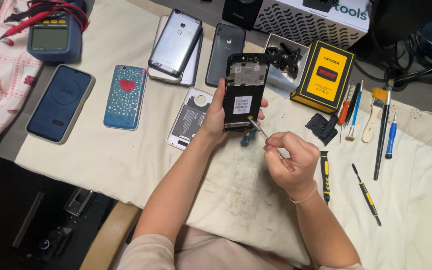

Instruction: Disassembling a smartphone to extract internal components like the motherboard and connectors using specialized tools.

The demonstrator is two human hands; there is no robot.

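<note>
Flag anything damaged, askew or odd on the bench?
The black phone in the left hand is open, back off, internals bare. A small blue part hangs loose at its lower edge, where the right hand works thin tweezers. A white back cover lies beside it.

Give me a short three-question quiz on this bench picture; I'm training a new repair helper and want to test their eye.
1. True or false: the left hand holds the opened phone upright above the cloth.
2. Which thing lies nearest the multimeter? A) the yellow box B) the phone with the lit screen C) the brush
3. What does the right hand hold?

Key:
1. True.
2. B.
3. Tweezers, tips at the phone's lower end.
</note>
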